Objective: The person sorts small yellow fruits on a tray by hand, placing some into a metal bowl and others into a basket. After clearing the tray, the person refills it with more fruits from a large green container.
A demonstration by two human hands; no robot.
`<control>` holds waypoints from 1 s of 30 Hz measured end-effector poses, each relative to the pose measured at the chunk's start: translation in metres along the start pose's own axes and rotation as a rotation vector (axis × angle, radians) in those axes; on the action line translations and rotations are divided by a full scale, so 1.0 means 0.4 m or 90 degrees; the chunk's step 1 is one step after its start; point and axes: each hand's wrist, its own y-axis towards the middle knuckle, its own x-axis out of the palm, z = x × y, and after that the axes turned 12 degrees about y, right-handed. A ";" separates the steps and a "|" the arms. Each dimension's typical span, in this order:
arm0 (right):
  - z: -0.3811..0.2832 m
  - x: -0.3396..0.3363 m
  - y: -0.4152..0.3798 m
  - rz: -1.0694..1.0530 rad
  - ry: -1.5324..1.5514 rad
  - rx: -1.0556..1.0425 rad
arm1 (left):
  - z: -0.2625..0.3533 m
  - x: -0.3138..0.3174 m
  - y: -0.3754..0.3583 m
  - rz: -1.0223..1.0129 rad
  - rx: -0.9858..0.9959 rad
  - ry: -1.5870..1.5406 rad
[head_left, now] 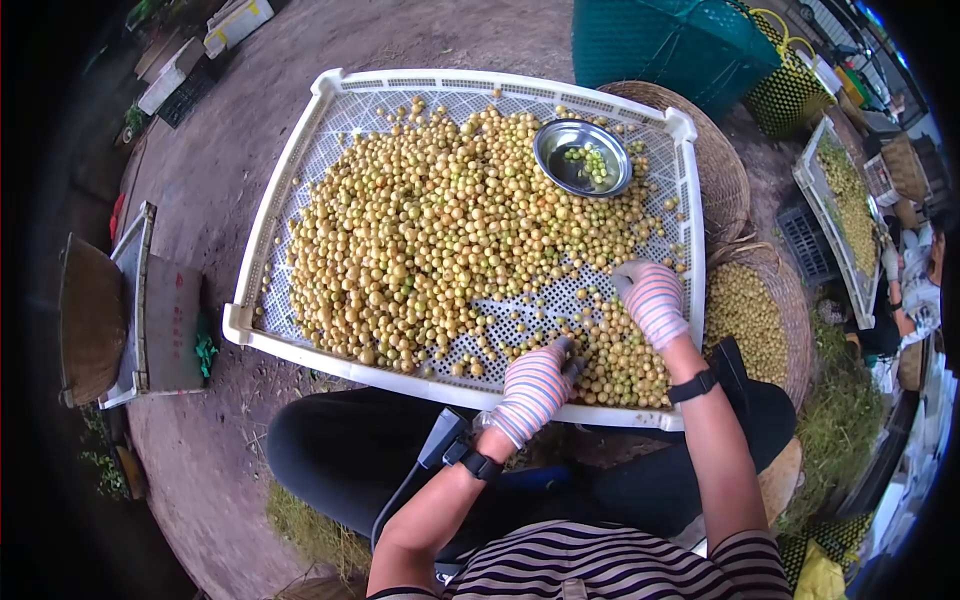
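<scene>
A white perforated tray (262,260) lies across the person's lap, heaped with small round yellow-green fruits (400,230). My left hand (535,385), in a striped glove, is at the tray's near edge among the fruits; its fingers are bent together, and what they hold, if anything, is hidden. My right hand (652,300), gloved the same way, rests over fruits at the tray's right side with its fingers curled down and their tips hidden. Near the far right corner of the tray stands a metal bowl (560,165) with a few greener fruits inside.
A wicker basket (800,330) of similar fruits stands right of the tray. Beyond are a teal bag (660,50) and a yellow-black woven bag (785,95). A second fruit tray (812,180) and a co-worker's arm (903,322) are at far right. Crates (170,320) stand left.
</scene>
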 end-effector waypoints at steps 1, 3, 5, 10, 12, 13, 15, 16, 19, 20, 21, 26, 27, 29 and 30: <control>0.009 0.021 0.038 -0.069 -0.105 0.057 | -0.006 0.006 0.001 0.009 0.000 0.006; -0.035 0.016 0.061 -0.142 -0.239 0.126 | -0.008 -0.007 0.000 -0.005 -0.015 0.005; -0.067 0.004 0.068 -0.162 -0.219 0.133 | -0.012 -0.002 0.002 0.017 -0.038 -0.034; 0.066 -0.016 0.052 -0.108 0.339 0.089 | -0.043 0.038 0.020 0.107 -0.048 -0.200; 0.083 -0.040 0.002 -0.165 0.496 0.142 | -0.053 0.035 0.023 0.099 -0.077 -0.286; 0.015 -0.099 -0.043 -0.196 0.528 0.190 | -0.075 0.062 0.036 0.115 -0.078 -0.353; -0.052 -0.129 -0.126 -0.294 0.492 0.131 | -0.068 0.036 0.040 0.088 -0.135 -0.460; -0.066 -0.118 -0.173 -0.358 0.423 0.024 | -0.066 0.034 0.042 0.120 -0.118 -0.525; -0.114 -0.060 -0.308 -0.556 0.340 -0.175 | -0.065 0.007 0.042 0.081 -0.155 -0.612; -0.132 -0.071 -0.330 -0.574 0.317 -0.154 | -0.063 0.011 0.043 0.089 -0.145 -0.602; -0.134 -0.090 -0.311 -0.559 0.206 -0.124 | -0.062 0.015 0.044 0.099 -0.137 -0.591; -0.021 -0.090 -0.135 0.014 0.004 -0.079 | -0.047 0.012 0.037 0.079 -0.147 -0.614; 0.030 -0.056 -0.107 0.040 -0.010 -0.092 | -0.050 0.009 0.036 0.068 -0.140 -0.591; 0.050 -0.026 -0.079 0.003 -0.080 -0.058 | -0.042 0.005 0.038 0.080 -0.141 -0.603; 0.051 -0.019 -0.071 -0.016 -0.115 -0.041 | -0.038 0.004 0.038 0.086 -0.142 -0.610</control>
